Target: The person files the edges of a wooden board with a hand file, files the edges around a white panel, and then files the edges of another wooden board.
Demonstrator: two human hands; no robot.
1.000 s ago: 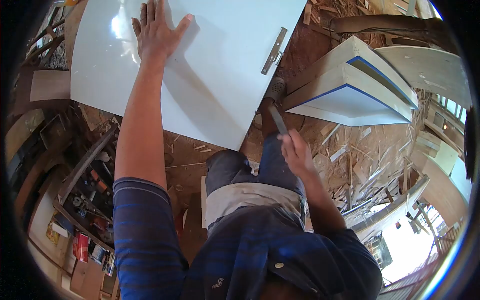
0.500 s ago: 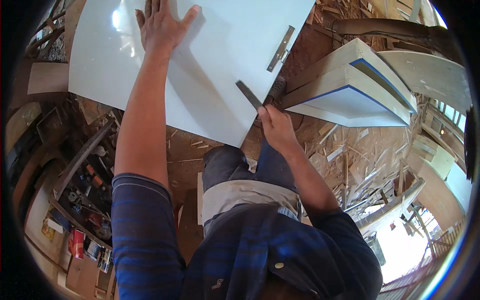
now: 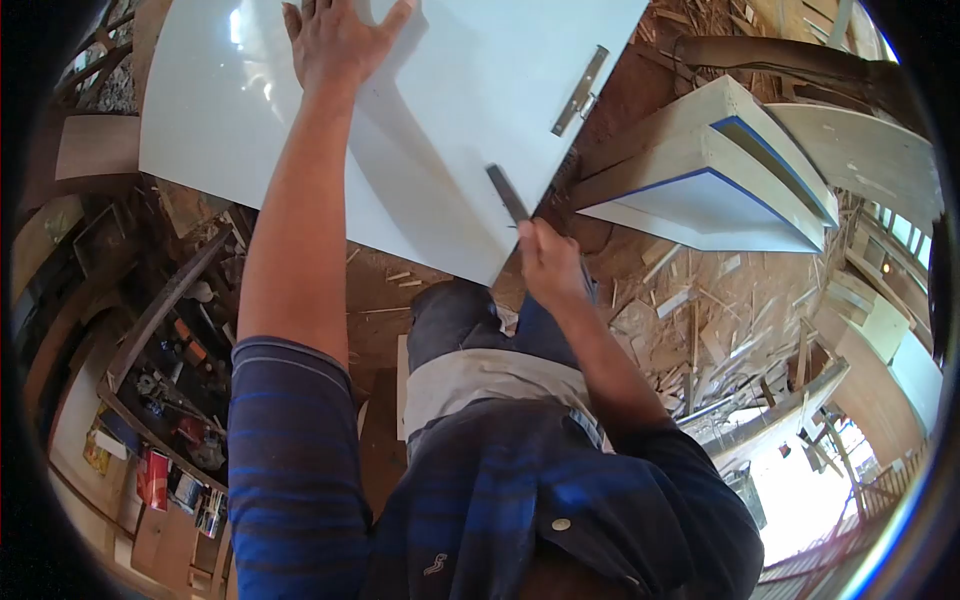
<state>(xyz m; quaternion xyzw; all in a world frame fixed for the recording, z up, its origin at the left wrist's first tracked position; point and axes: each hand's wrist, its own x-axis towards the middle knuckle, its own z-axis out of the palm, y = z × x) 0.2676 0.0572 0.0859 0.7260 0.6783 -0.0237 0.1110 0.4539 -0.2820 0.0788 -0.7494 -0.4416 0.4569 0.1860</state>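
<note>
A large white panel [image 3: 450,120] fills the top of the view, its near corner just above my knees. My left hand [image 3: 340,45] lies spread on its glossy face, thumb out to the right; the fingertips run up to the frame's top edge. My right hand [image 3: 550,262] is wrapped round one end of a dark flat file [image 3: 507,192]. The file slants across the panel's right edge near the close corner; whether it touches the edge I cannot tell. Farther up that edge sits a metal hinge [image 3: 580,92].
Two wooden drawer-like boxes with blue edging [image 3: 700,185] stand on the floor at right, where wood scraps [image 3: 690,310] are scattered. A wooden tray of tools and odds and ends [image 3: 165,380] is at left. A curved board [image 3: 850,140] lies behind the boxes.
The panel and my left hand have shifted slightly to the right in view. My right hand and the file have moved a little right and down, and the file is angled more steeply.
</note>
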